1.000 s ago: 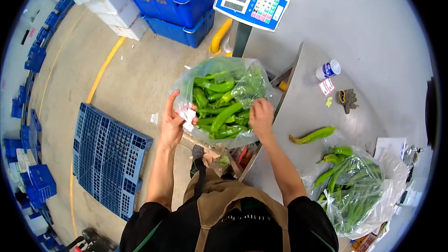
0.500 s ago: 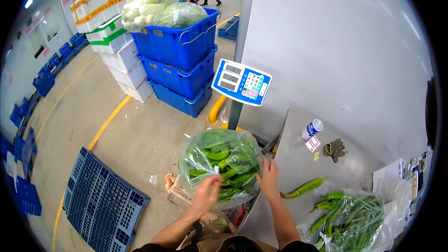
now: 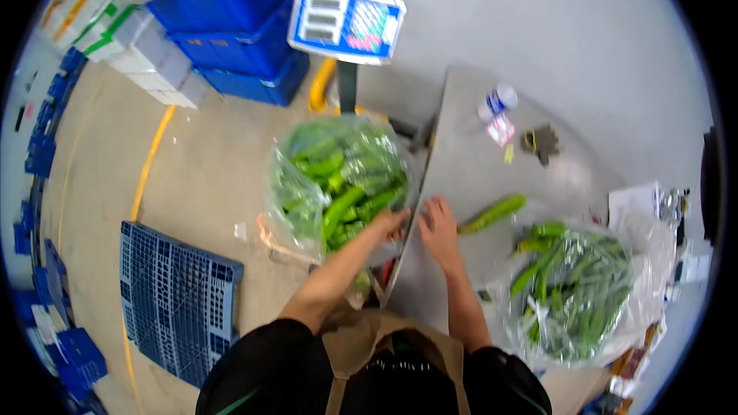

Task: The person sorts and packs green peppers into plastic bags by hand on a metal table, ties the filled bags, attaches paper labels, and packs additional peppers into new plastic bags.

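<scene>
A clear plastic bag (image 3: 296, 211) full of long green peppers (image 3: 342, 211) stands on the scale beside the metal table (image 3: 469, 161). My left hand (image 3: 390, 224) is at the bag's lower right rim, its fingers curled on the plastic; motion blurs them a little. My right hand (image 3: 438, 223) lies on the table near its left edge, fingers stretched out, with nothing seen in it. Just right of it lies a single long green pepper (image 3: 492, 214). Farther right, a second, tied plastic bag (image 3: 576, 292) holds more green peppers.
The scale's display (image 3: 346, 24) stands on a post behind the bag. A white-and-blue container (image 3: 497, 102), a label (image 3: 500, 130) and a work glove (image 3: 542, 142) lie on the table. Blue crates (image 3: 246, 50) are stacked at the upper left; a blue pallet (image 3: 181, 292) rests on the floor.
My view has tilted further down. My left hand has moved right across the bag to its right rim. My right hand has left the bag's side and lies on the table.
</scene>
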Available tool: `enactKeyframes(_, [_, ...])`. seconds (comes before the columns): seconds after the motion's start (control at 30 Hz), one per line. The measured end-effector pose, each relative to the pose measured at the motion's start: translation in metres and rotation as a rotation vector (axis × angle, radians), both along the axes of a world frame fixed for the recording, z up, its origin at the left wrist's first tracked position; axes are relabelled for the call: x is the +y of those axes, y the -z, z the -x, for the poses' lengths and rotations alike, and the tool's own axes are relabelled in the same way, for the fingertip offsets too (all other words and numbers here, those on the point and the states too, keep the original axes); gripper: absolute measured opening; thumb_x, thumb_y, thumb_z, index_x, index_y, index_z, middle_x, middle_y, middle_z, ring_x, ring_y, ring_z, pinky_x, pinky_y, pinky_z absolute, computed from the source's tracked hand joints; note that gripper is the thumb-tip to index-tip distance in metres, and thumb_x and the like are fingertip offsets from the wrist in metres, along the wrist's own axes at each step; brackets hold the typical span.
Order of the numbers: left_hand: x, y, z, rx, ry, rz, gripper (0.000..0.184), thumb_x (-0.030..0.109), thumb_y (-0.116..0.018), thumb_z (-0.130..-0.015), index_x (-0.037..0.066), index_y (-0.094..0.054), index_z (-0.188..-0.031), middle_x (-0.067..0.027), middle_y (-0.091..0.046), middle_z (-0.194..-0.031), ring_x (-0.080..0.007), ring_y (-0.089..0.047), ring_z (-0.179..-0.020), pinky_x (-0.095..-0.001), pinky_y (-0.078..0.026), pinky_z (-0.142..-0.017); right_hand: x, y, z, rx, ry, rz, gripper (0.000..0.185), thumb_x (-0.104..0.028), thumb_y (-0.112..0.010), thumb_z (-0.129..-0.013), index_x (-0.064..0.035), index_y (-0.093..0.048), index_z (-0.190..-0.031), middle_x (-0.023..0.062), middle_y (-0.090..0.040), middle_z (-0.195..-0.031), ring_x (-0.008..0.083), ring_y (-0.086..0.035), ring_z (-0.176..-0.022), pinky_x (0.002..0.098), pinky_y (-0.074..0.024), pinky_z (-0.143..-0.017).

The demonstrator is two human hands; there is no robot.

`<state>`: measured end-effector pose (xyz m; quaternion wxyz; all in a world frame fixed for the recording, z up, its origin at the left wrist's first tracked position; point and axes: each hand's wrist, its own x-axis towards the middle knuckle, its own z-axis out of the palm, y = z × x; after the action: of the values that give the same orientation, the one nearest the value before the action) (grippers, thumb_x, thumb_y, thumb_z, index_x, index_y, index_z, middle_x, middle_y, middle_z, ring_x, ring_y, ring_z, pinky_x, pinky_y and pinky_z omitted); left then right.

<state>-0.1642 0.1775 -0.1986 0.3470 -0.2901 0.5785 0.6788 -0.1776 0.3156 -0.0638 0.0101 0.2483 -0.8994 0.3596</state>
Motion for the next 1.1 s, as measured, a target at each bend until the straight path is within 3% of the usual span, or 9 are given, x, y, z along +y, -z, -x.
enactKeyframes(0.17, [0.01,-0.01,-0.004,0.006,-0.222,-0.048,0.024,0.027,-0.058,-0.09,0.008,-0.06,-0.076,-0.0008,-0.051,-0.057,-0.011,-0.047,-0.046,-0.0269,-0.034,-0.04,0.015,0.006,-0.013,-0.028,-0.01,0.048,0.034,-0.005,-0.064,-0.077,0.0022,-0.055,-0.108,0.0196,-0.052,-0.115,0.0373,-0.055,-0.095,0.0383,-0.0471,-0.081])
enactKeyframes(0.33, [-0.013,-0.007,-0.001,0.194,-0.564,-0.301,0.003,0.011,-0.054,-0.089,0.011,-0.051,-0.088,-0.0036,-0.056,-0.096,-0.0157,-0.055,-0.085,-0.0324,-0.049,-0.063,0.013,0.013,-0.013,0.016,0.003,0.059,0.039,-0.004,-0.064,-0.076,0.0006,-0.054,-0.113,0.0183,-0.051,-0.116,0.0365,-0.055,-0.099,0.0379,-0.0473,-0.083])
enactKeyframes(0.47, [-0.032,-0.028,0.0,0.14,-0.688,-0.573,0.018,0.009,-0.052,-0.088,0.01,-0.049,-0.106,-0.0091,-0.058,-0.093,-0.0212,-0.059,-0.078,-0.0419,-0.054,-0.069,-0.017,0.013,-0.015,-0.031,-0.077,0.051,0.045,-0.002,-0.064,-0.075,0.0021,-0.05,-0.117,0.0198,-0.047,-0.122,0.0375,-0.053,-0.105,0.0385,-0.046,-0.087])
enactKeyframes(0.6, [-0.018,0.015,-0.007,0.436,-0.286,0.145,0.052,0.014,-0.058,-0.082,0.008,-0.041,-0.131,-0.015,-0.064,-0.08,-0.0295,-0.065,-0.075,-0.039,-0.052,-0.068,-0.04,0.03,-0.005,-0.03,-0.127,0.098,0.047,0.002,-0.065,-0.074,0.0048,-0.049,-0.117,0.0208,-0.043,-0.126,0.0382,-0.049,-0.111,0.0382,-0.0456,-0.088])
enactKeyframes(0.7, [-0.012,0.033,-0.003,0.647,0.039,0.659,0.035,0.02,-0.062,-0.079,0.006,-0.059,-0.11,-0.0181,-0.064,-0.078,-0.0341,-0.063,-0.074,-0.0414,-0.05,-0.071,-0.043,0.035,-0.003,0.033,-0.114,0.064,0.052,0.002,-0.066,-0.072,0.0046,-0.047,-0.12,0.0211,-0.042,-0.128,0.0391,-0.045,-0.117,0.0407,-0.0419,-0.093])
enactKeyframes(0.73, [-0.01,0.021,-0.002,0.555,-0.003,0.652,0.022,0.024,-0.063,-0.077,0.004,-0.066,-0.085,-0.0197,-0.062,-0.078,-0.0377,-0.06,-0.07,-0.0438,-0.048,-0.071,-0.041,0.035,0.0,0.069,-0.11,0.038,0.055,0.001,-0.067,-0.071,0.004,-0.046,-0.122,0.0211,-0.041,-0.129,0.0394,-0.043,-0.119,0.0419,-0.0401,-0.095])
enactKeyframes(0.93, [-0.047,-0.087,-0.002,0.756,-0.165,0.505,0.016,0.014,-0.063,-0.078,-0.002,-0.061,-0.076,-0.0171,-0.058,-0.076,-0.0315,-0.057,-0.072,-0.0389,-0.045,-0.067,-0.038,0.004,0.007,0.127,-0.161,-0.251,0.07,-0.005,-0.068,-0.07,0.0002,-0.037,-0.133,0.0204,-0.035,-0.137,0.0412,-0.031,-0.129,0.0485,-0.027,-0.104])
enactKeyframes(1.03, [-0.046,-0.117,-0.011,0.966,0.127,0.607,0.013,0.01,-0.061,-0.078,-0.003,-0.061,-0.077,-0.0166,-0.059,-0.08,-0.0281,-0.058,-0.078,-0.0365,-0.045,-0.072,-0.053,0.034,0.033,0.173,-0.284,-0.049,0.056,-0.009,-0.066,-0.075,0.0008,-0.045,-0.126,0.025,-0.037,-0.135,0.0382,-0.028,-0.133,0.0501,-0.0251,-0.105])
enactKeyframes(1.1, [-0.058,-0.12,-0.012,1.114,-0.095,0.474,0.015,0.012,-0.064,-0.077,-0.002,-0.061,-0.083,-0.0161,-0.06,-0.085,-0.0294,-0.058,-0.083,-0.036,-0.046,-0.075,-0.057,0.069,0.042,0.158,-0.251,0.048,0.037,-0.015,-0.059,-0.084,0.0007,-0.052,-0.116,0.0223,-0.05,-0.12,0.0329,-0.043,-0.121,0.0445,-0.0334,-0.099])
